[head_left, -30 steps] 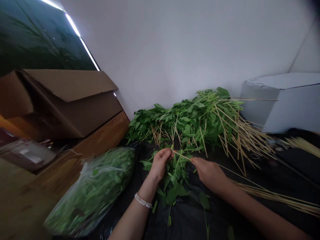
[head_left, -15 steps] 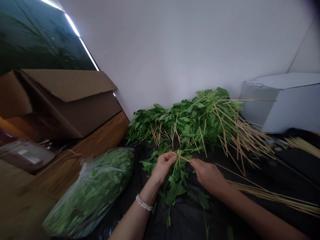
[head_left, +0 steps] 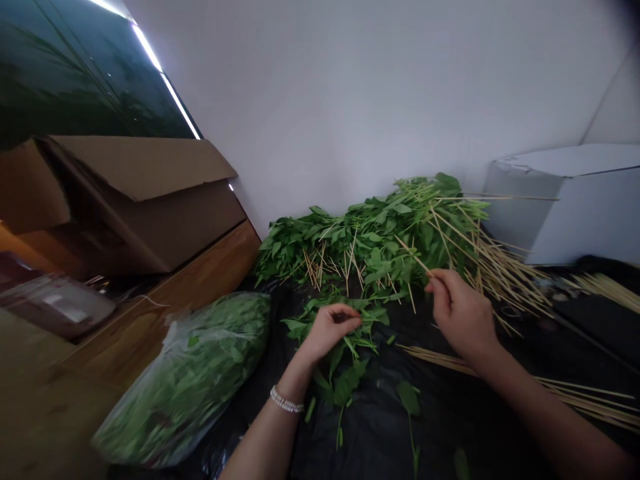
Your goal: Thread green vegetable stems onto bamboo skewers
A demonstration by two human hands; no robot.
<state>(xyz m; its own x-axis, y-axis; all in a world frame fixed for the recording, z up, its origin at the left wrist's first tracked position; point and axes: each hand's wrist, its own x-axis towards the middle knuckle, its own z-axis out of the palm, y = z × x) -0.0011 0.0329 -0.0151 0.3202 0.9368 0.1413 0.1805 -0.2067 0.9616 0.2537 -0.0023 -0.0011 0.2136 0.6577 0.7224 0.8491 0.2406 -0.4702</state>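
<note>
My right hand point(head_left: 463, 313) is closed on a thin wooden stick point(head_left: 416, 257) that points up and left, its far part over the heap of leafy greens point(head_left: 380, 233) by the wall. Lower and to the left, my left hand point(head_left: 333, 328) has thumb and fingertips pressed together beside loose leafy stems point(head_left: 367, 320); what it pinches, if anything, is too small to make out. Single leaves point(head_left: 409, 399) lie on the black sheet point(head_left: 375, 433). Beneath my right forearm is a bundle of bare sticks point(head_left: 580, 400).
A clear bag of leaves point(head_left: 195, 380) lies at the left, with an open cardboard box point(head_left: 175, 227) behind it on a wooden surface point(head_left: 215, 267). At the right stand a white box point(head_left: 590, 207) and more sticks point(head_left: 610, 287). Many sticks jut from the heap's right end.
My right hand has moved up and right, away from my left hand, carrying the stick. The stick has left the stems near my left hand, which has shifted little.
</note>
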